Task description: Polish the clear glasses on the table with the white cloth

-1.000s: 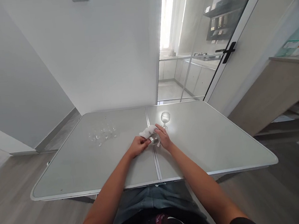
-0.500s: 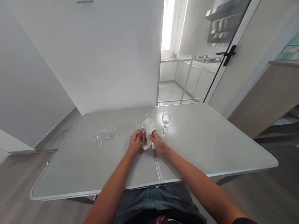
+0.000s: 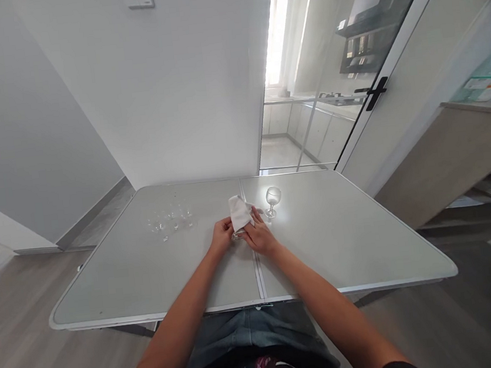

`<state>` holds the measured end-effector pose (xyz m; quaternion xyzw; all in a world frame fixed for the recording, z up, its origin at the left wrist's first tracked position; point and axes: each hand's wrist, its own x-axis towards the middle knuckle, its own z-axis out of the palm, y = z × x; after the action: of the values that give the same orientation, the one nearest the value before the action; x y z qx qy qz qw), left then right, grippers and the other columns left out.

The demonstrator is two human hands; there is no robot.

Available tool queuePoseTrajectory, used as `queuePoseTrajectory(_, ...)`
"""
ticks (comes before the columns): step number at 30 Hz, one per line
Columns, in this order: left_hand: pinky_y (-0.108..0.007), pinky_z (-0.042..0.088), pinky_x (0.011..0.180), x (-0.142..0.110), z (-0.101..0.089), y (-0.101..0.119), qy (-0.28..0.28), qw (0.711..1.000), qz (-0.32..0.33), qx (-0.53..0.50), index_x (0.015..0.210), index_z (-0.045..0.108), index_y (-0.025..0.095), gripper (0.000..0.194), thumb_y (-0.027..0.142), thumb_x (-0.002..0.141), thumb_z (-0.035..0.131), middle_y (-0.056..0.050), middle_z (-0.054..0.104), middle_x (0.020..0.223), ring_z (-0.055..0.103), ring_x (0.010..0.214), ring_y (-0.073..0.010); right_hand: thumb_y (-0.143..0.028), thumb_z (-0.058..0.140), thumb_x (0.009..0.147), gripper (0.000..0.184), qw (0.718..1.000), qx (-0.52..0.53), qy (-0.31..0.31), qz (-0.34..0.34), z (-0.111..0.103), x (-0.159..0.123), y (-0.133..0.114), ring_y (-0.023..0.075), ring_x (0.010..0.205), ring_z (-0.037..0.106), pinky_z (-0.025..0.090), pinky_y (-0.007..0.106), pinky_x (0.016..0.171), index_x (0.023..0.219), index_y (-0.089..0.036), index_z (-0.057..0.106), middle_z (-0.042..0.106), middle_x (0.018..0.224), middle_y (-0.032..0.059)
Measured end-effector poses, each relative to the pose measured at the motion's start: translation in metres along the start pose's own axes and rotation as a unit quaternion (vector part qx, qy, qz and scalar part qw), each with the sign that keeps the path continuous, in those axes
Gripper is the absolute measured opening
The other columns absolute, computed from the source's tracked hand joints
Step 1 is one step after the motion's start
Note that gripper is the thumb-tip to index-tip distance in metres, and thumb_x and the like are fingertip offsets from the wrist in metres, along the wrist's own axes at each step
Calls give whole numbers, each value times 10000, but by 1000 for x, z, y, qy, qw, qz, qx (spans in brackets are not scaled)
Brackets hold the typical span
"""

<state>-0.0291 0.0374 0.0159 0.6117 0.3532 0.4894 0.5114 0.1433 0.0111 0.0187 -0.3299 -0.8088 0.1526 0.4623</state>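
Note:
Near the table's middle seam, my left hand (image 3: 222, 234) is closed on a stemmed glass (image 3: 235, 236), whose clear foot shows just below the fingers. A white cloth (image 3: 239, 213) covers the glass's bowl and hides most of it. My right hand (image 3: 258, 234) is closed on the cloth from the right, its fingers pressing it against the glass. Just beyond that hand, a clear wine glass (image 3: 272, 199) stands upright on its foot.
Several clear glasses (image 3: 170, 221) stand grouped on the left part of the grey table (image 3: 141, 278). A white wall (image 3: 182, 96) rises behind the far edge. To the right are a glazed door (image 3: 309, 123) and a shelf unit (image 3: 458, 148) with plastic bottles.
The cloth has been turned and now drapes over the glass's bowl, where before it hung lower between the hands. My right hand has shifted slightly left and its fingers have spread over the cloth.

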Motion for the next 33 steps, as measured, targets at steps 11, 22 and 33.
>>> queuePoseTrajectory(11, -202, 327, 461, -9, 0, -8, -144, 986, -9, 81, 550, 529, 140, 403, 422, 821, 624, 15, 506, 472, 438, 430, -78, -285, 603, 840, 87, 999, 21, 32, 29, -5, -3, 2, 286, 951, 570, 309, 555, 1113, 760, -276, 637, 591, 769, 56)
queuePoseTrajectory(22, -193, 317, 460, -11, -2, 6, -172, 984, -39, 24, 824, 715, 93, 367, 459, 802, 722, 28, 488, 529, 440, 463, -76, -384, 627, 891, 205, 845, 462, 140, 231, -30, 4, 9, 139, 600, 492, 438, 268, 595, 772, -217, 618, 548, 670, -23)
queuePoseTrajectory(33, -220, 394, 531, 3, -3, 0, 43, 984, 0, -175, 771, 584, 152, 367, 484, 803, 736, 55, 438, 577, 413, 494, -70, -465, 634, 878, 288, 788, 514, 167, 295, 2, 1, 11, 220, 855, 677, 553, 317, 722, 1022, -218, 675, 721, 885, 25)
